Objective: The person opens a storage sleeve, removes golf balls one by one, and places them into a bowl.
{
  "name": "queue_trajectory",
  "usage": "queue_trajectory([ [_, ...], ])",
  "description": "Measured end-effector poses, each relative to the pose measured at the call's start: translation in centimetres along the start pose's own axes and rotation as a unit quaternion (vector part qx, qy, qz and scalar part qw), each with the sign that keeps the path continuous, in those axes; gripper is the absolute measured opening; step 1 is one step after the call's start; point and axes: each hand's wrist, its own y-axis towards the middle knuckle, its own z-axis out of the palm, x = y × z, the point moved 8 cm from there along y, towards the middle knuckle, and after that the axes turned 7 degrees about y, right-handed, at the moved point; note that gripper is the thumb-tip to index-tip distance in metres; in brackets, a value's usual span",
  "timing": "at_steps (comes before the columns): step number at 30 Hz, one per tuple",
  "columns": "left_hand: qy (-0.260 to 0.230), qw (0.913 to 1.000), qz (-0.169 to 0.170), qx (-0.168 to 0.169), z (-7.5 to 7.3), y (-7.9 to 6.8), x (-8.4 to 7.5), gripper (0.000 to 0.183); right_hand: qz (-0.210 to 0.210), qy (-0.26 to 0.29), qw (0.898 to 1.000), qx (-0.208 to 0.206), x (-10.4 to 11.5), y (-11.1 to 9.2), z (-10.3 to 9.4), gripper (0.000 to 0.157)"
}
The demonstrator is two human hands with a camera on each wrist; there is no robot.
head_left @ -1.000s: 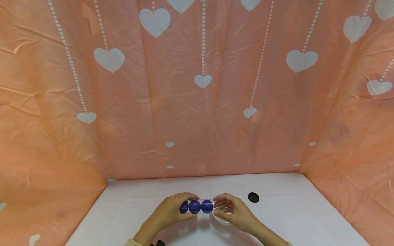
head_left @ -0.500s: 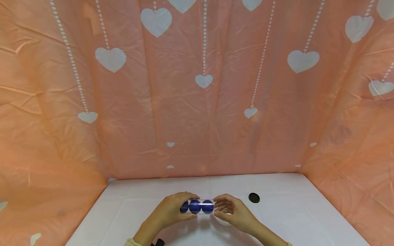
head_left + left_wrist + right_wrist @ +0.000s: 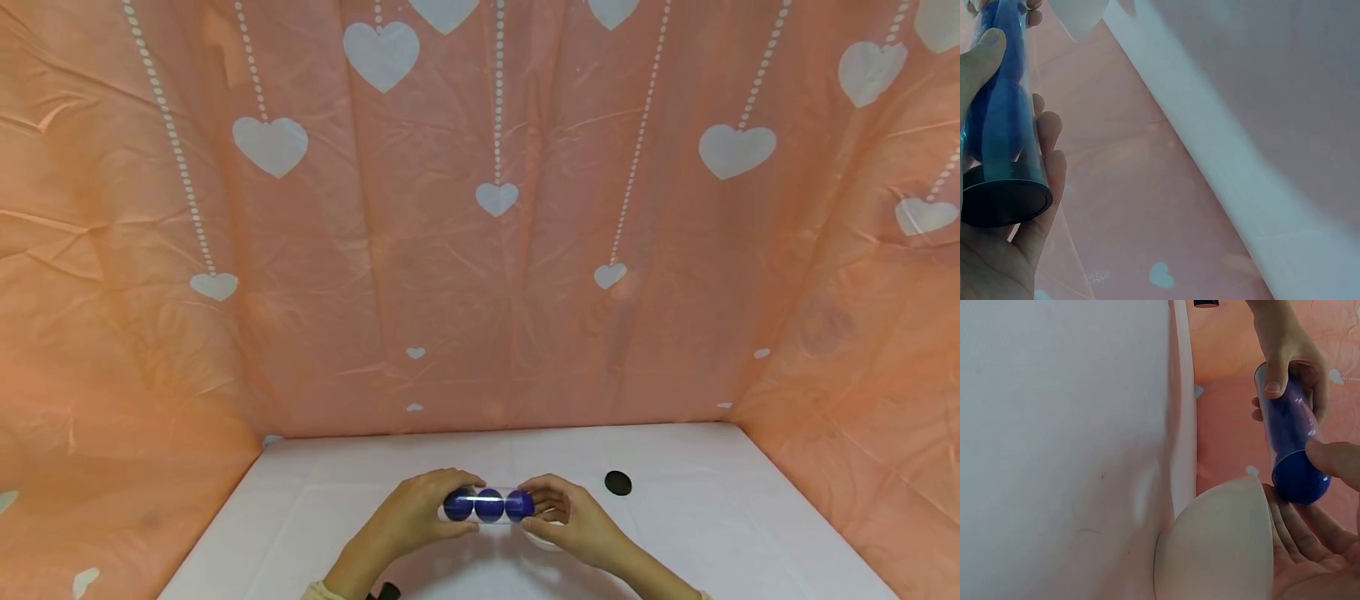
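Note:
A clear tube [image 3: 474, 517] with blue balls [image 3: 490, 506] in a row lies level between both hands. My left hand [image 3: 423, 507] grips the tube's left part; a black cap [image 3: 1007, 203] covers that end in the left wrist view. At the other end, my right hand [image 3: 564, 512] holds the tube's mouth between thumb and fingers. A blue ball [image 3: 1300, 481] bulges out of this mouth, with the right fingers [image 3: 1300, 534] beneath it in the right wrist view. Below the right hand stands a white bowl [image 3: 542, 537], partly hidden by it.
A black round lid [image 3: 618, 482] lies on the white table [image 3: 675, 517], beyond the right hand. Near the front edge, a small black object [image 3: 388, 592] is only partly in view. Orange sheeting [image 3: 480, 333] with white hearts encloses the table's back and sides.
The balls have slid rightward inside the tube, and the end one now pokes out of the mouth. Both hands have stayed nearly still.

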Motion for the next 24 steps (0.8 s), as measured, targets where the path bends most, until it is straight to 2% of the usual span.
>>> queue_trajectory([
  [5,-0.017,0.9998,-0.011,-0.004,0.2,-0.2,0.6,0.051,0.001,-0.013,1.0,-0.006,0.1,0.0,-0.5,0.038],
  [11,-0.027,0.9994,-0.013,-0.017,0.4,-0.3,1.2,0.05,-0.012,-0.026,1.0,-0.007,0.5,0.1,-1.0,0.038],
  [16,-0.048,0.9986,-0.016,-0.016,0.5,-0.2,1.4,0.048,-0.025,-0.032,0.999,-0.013,0.7,0.2,-1.2,0.038],
  [24,-0.043,0.9988,-0.015,-0.017,0.5,-0.1,1.3,0.048,-0.029,-0.03,0.999,-0.019,1.0,0.0,-1.6,0.037],
])
